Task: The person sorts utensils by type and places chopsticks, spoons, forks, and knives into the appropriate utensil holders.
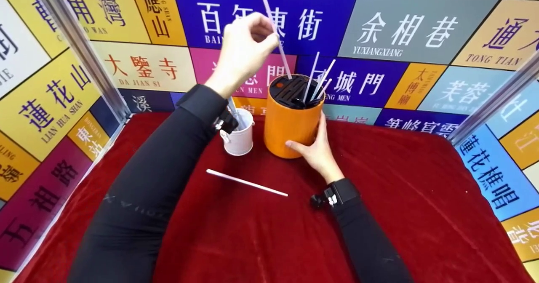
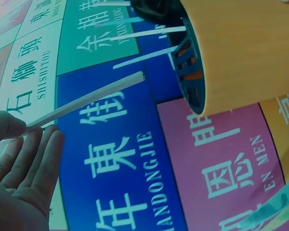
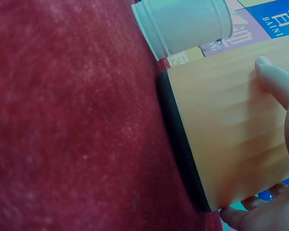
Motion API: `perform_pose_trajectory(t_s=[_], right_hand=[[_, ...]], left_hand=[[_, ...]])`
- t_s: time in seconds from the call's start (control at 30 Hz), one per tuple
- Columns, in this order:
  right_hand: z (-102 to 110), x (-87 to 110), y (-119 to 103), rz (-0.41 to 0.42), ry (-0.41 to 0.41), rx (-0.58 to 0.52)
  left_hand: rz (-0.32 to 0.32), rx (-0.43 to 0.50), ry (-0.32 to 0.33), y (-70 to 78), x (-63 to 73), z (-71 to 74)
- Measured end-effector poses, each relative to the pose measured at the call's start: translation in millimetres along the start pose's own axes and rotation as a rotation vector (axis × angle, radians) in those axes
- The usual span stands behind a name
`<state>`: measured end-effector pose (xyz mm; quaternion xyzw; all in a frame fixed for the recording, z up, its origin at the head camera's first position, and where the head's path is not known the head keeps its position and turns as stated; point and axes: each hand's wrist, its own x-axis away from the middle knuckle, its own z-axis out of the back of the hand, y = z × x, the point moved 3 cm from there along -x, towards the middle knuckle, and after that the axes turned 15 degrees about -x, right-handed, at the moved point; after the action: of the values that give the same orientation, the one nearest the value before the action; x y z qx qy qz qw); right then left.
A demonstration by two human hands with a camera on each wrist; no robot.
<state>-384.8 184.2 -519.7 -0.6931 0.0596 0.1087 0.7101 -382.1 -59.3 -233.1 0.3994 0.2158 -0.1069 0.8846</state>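
Observation:
My left hand [image 1: 248, 43] pinches a long pale straw [image 1: 283, 55] between thumb and fingers, high above the table. In the left wrist view, the lower end of that straw [image 2: 96, 96] is a little apart from the slotted top. An orange knife block [image 1: 290, 127], a cylinder with a black slotted top [image 1: 290, 90], stands upright below. My right hand [image 1: 318, 152] grips its right side low down, with the thumb [image 3: 274, 77] on the front and the other fingers round behind. Several pale straws [image 1: 321, 81] stick up from the block's right side.
Left of the block stands a small white bucket [image 1: 238, 142] with pale straws in it. A single loose straw [image 1: 248, 183] lies on the red tablecloth [image 1: 261, 232] in front. Printed sign panels [image 1: 265, 17] wall the back and sides; metal posts [image 1: 80, 47] stand at the corners.

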Motion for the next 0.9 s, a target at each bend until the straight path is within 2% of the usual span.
perform_pose_trajectory(t_s=[0.2, 0.47, 0.67, 0.77, 0.9], right_hand=[[1, -0.5, 1, 0.001, -0.001, 0.016], [0, 1.2, 2, -0.022, -0.009, 0.013], [-6, 9.0, -23, -0.067, -0.013, 0.003], [-8, 12.6, -32, -0.058, -0.014, -0.013], [-7, 13.4, -33, -0.036, -0.011, -0.012]], left_hand=[[0.032, 0.004, -0.056, -0.5, -2.6, -24.3], [0.005, -0.053, -0.102, -5.3, -3.2, -57.4], [0.035, -0.132, -0.209, -7.0, -7.7, -76.3], [0.040, -0.181, -0.267, -6.3, -10.2, -84.1], [-0.007, -0.239, -0.328, -6.4, -11.5, -94.6]])
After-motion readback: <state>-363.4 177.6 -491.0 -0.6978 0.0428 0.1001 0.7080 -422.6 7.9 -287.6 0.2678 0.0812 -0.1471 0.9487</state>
